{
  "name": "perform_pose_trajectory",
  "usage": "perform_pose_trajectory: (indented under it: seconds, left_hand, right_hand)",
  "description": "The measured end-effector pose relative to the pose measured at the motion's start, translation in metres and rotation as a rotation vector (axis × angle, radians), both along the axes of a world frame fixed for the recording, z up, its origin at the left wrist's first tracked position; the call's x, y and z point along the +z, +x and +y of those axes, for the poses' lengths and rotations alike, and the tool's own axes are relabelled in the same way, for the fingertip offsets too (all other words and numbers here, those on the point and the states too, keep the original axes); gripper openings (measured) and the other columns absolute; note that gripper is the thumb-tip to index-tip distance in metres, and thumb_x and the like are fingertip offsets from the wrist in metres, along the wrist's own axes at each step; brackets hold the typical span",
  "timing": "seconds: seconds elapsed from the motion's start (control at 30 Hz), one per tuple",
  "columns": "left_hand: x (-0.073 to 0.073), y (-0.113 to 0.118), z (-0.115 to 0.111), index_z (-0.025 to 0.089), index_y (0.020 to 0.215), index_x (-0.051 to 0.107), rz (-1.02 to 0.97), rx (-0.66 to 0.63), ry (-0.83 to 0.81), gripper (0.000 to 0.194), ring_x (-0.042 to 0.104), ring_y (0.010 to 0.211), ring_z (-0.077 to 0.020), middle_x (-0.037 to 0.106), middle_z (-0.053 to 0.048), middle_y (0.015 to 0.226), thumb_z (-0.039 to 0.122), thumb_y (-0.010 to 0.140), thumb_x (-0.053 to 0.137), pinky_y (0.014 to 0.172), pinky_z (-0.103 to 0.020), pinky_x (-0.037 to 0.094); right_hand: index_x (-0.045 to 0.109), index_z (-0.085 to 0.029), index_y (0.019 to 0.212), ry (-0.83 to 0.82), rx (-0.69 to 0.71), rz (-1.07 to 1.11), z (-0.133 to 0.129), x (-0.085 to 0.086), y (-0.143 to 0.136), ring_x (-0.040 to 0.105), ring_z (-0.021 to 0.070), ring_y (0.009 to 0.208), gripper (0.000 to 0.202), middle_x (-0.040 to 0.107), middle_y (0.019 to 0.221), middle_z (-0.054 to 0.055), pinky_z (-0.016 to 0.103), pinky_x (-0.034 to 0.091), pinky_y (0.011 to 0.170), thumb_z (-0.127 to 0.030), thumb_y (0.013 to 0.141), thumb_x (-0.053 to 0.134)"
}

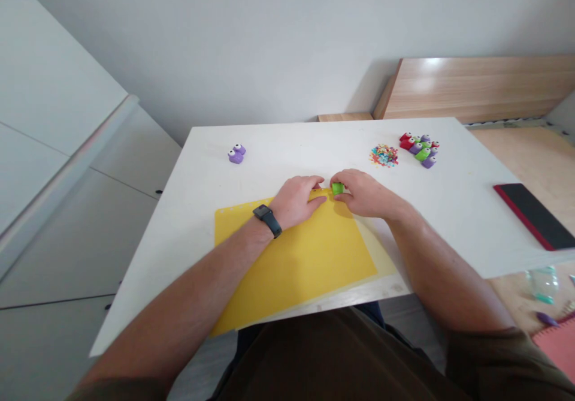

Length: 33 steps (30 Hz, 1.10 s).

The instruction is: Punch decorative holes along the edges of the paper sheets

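My right hand (359, 192) is closed around a small green craft punch (338, 189), at the far edge of a yellow sheet (309, 257). Small cut-outs run along that edge on the left. My left hand (296, 200), with a dark watch on its wrist, rests over the same edge, left of the punch. Its thumb lies on the sheet, and a gap shows between thumb and index finger. A paler yellow sheet (381, 254) peeks out underneath on the right. Both sheets lie on the white table (166, 257), the upper one overhanging its front edge.
Two purple punches (236, 154) with eyes stand at the back left. A pile of colourful paper bits (384, 156) and several red, green and purple punches (420, 148) are at the back right. A black and red flat object (536, 215) lies at the right edge.
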<state>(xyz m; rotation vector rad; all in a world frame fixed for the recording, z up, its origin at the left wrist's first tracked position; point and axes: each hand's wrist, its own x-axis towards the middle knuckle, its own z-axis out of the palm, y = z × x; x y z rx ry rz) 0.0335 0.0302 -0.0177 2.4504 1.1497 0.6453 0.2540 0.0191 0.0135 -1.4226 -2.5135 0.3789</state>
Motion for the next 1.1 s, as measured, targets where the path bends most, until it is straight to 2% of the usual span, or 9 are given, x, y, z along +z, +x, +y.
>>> perform_pose_trajectory:
  seconds: [0.1, 0.23, 0.43, 0.53, 0.7, 1.1]
  left_hand:
    - [0.007, 0.005, 0.0, 0.017, 0.122, 0.063, 0.0, -0.024, 0.007, 0.05, 0.068, 0.104, -0.0268, 0.073, -0.008, 0.113, 0.047, 0.084, 0.074, 0.093, -0.039, 0.052]
    - [0.014, 0.014, 0.0, 0.018, 0.115, 0.063, 0.016, -0.069, 0.005, 0.053, 0.069, 0.102, -0.0284, 0.073, -0.009, 0.111, 0.053, 0.079, 0.078, 0.088, -0.039, 0.052]
    - [0.011, 0.024, 0.003, 0.018, 0.115, 0.062, -0.01, -0.073, -0.015, 0.047, 0.069, 0.099, -0.0264, 0.074, -0.007, 0.108, 0.043, 0.079, 0.079, 0.085, -0.036, 0.052]
    - [0.008, 0.026, 0.006, 0.018, 0.111, 0.062, -0.01, -0.072, -0.007, 0.038, 0.069, 0.097, -0.0258, 0.074, -0.007, 0.105, 0.038, 0.082, 0.077, 0.084, -0.036, 0.051]
    - [0.008, 0.026, 0.007, 0.018, 0.103, 0.062, 0.011, -0.098, 0.006, 0.032, 0.068, 0.092, -0.0261, 0.073, -0.007, 0.1, 0.042, 0.086, 0.073, 0.079, -0.036, 0.05]
    - [0.007, 0.025, 0.005, 0.019, 0.106, 0.06, 0.075, -0.104, 0.036, 0.034, 0.066, 0.089, -0.0273, 0.071, -0.008, 0.095, 0.047, 0.089, 0.068, 0.078, -0.037, 0.048]
  right_hand:
    - [0.066, -0.017, 0.108, 0.001, -0.005, -0.006, 0.001, 0.0, -0.001, 0.064, 0.0261, 0.1, 0.023, 0.071, 0.104, 0.01, 0.035, 0.046, 0.09, -0.022, 0.086, 0.065]
    - [0.066, -0.016, 0.108, 0.003, 0.002, -0.021, 0.0, 0.001, -0.002, 0.064, 0.0267, 0.103, 0.023, 0.071, 0.106, 0.011, 0.036, 0.045, 0.091, -0.021, 0.085, 0.064]
    - [0.065, -0.016, 0.108, 0.025, 0.014, -0.05, -0.002, 0.003, -0.006, 0.064, 0.0274, 0.099, 0.026, 0.071, 0.104, 0.011, 0.035, 0.046, 0.087, -0.019, 0.082, 0.062]
    - [0.064, -0.015, 0.108, 0.028, 0.014, -0.066, -0.002, 0.003, -0.006, 0.065, 0.0274, 0.1, 0.027, 0.07, 0.104, 0.012, 0.035, 0.046, 0.088, -0.016, 0.081, 0.061]
    - [0.063, -0.016, 0.108, 0.018, 0.022, -0.068, -0.001, 0.003, -0.006, 0.064, 0.0272, 0.104, 0.026, 0.07, 0.106, 0.012, 0.035, 0.046, 0.091, -0.016, 0.082, 0.06]
    - [0.061, -0.016, 0.102, 0.031, 0.017, -0.077, -0.003, 0.002, -0.005, 0.063, 0.0281, 0.101, 0.02, 0.069, 0.102, 0.012, 0.036, 0.046, 0.089, -0.018, 0.082, 0.06]
